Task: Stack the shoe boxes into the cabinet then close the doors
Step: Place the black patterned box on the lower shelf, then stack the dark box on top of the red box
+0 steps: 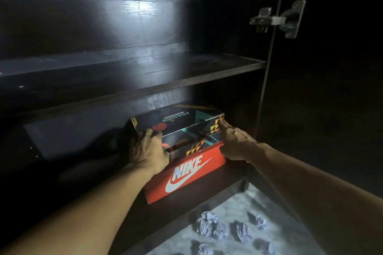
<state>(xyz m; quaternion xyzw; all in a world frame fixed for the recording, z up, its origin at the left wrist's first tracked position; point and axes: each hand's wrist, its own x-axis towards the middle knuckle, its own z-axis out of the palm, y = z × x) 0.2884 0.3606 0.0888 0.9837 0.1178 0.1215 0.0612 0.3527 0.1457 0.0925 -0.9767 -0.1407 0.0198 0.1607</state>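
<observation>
Boxes first: your dark patterned shoe box (178, 122), the one with FOAMIES printed on its lid, sits on top of the red Nike shoe box (186, 174), and both are inside the cabinet (124, 80) on its lowest level, toward the right side. Your left hand (148, 151) is curled round the near left corner of the patterned box, fingers wrapped over the lid edge, thumb side low against the front face. Your right hand (234, 143) is on the right end of that same box, fingers stretched out straight and flat along the corner where the orange and yellow triangles are, pressing rather than wrapping. The red box lies flat underneath with its white swoosh facing you, its front edge standing a little proud of the box above. Over both, a dark shelf (186, 76) runs across the cabinet, catching a bright patch of light on the back panel. Off to the right, the cabinet door (331, 89) stands open, its metal hinge (277, 19) visible high on the frame. Down at the bottom right, crumpled paper balls (223, 227) are scattered over a pale floor (259, 203) just outside the cabinet base.
</observation>
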